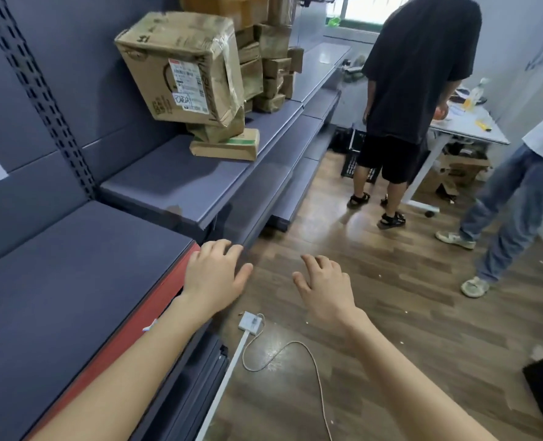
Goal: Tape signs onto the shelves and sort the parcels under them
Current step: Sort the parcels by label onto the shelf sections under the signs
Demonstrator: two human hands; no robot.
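My left hand (214,275) hovers with relaxed fingers at the front corner of the near grey shelf (73,281), just past its red front strip (130,332); it holds nothing. My right hand (326,286) hangs open over the wooden floor, fingers spread, also empty. A large taped cardboard parcel (184,66) with a white label tilts on smaller parcels (229,144) on the adjoining shelf (174,186) ahead. Behind it stands a stack of several small brown parcels (270,65). No sign is visible.
A white power adapter (250,322) and its cable (295,348) lie on the floor below my hands. A person in black (413,74) stands at a white table (467,125); another in jeans (512,202) is at the right. A black crate (356,157) sits under the table.
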